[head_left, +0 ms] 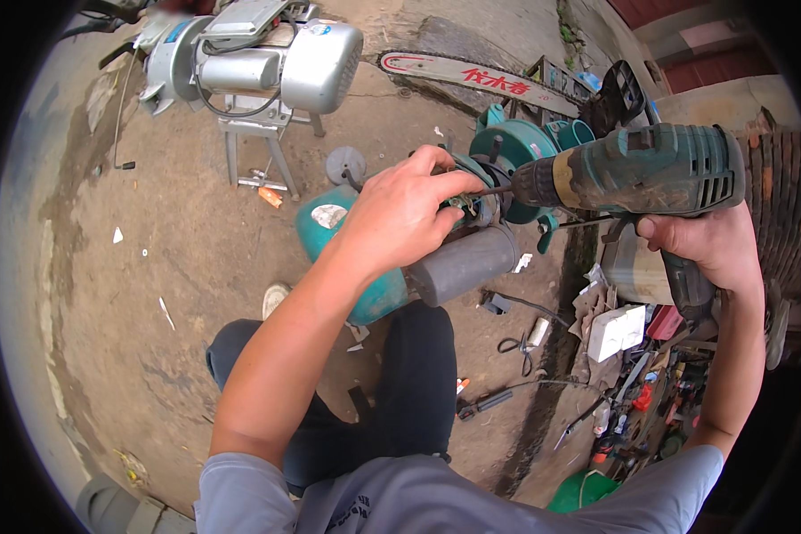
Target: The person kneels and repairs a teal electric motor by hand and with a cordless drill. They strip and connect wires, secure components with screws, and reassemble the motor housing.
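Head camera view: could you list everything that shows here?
Power drill: one, green and black, right of centre
Machine: one, teal and grey, centre
Motor: one, silver, on a stand, upper left
Chainsaw: one, pale and black, upper right
Scissors: one pair, dark, right of centre
Block: one, white, right
Loose tools: many, mixed colours, lower right
Stacked slabs: many, brown, far right
Legs: two, dark-clothed, lower centre
Shirt: one, grey, bottom
Left hand: one, bare, at the machine
Right hand: one, bare, around the drill
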The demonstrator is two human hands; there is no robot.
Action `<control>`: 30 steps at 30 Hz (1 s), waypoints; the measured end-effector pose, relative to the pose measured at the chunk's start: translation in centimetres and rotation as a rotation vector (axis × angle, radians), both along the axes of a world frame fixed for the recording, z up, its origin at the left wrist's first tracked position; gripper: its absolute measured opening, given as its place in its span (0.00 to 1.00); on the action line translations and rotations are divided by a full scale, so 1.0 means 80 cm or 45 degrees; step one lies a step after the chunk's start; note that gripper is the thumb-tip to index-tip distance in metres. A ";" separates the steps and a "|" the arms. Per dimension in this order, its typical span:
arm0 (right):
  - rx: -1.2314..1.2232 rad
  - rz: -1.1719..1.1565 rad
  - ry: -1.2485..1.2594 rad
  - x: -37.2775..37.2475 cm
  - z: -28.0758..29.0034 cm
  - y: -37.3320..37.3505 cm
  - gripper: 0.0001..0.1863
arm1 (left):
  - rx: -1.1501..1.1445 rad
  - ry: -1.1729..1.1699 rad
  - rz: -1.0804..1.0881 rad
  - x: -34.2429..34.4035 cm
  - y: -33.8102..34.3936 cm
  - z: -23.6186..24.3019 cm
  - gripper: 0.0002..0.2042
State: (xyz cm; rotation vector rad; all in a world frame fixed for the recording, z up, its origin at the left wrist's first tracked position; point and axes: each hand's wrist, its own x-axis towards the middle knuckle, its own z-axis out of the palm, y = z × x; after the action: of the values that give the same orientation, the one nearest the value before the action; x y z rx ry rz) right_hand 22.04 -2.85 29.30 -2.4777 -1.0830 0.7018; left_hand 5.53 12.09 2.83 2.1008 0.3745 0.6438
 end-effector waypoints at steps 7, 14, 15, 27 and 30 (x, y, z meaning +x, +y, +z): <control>0.041 0.096 -0.052 0.000 0.002 0.012 0.25 | -0.027 0.020 0.007 -0.001 0.000 0.004 0.16; -0.095 0.367 -0.255 0.002 0.019 0.040 0.29 | -0.008 -0.014 0.008 0.002 0.000 -0.001 0.15; -0.133 0.453 -0.301 0.005 0.020 0.044 0.29 | -0.004 -0.010 0.009 0.001 0.000 0.000 0.16; -0.062 1.030 -0.281 0.020 0.016 0.094 0.31 | -0.027 0.034 -0.016 0.000 0.001 0.003 0.16; -0.098 0.953 -0.293 0.019 0.012 0.100 0.31 | -0.025 0.041 0.011 -0.003 0.004 -0.002 0.16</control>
State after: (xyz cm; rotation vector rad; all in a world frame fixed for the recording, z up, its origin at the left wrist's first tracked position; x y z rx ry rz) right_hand 23.59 5.14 30.24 -2.2136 -2.1482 0.6561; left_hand 5.27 12.41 2.69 2.0939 0.4066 0.6100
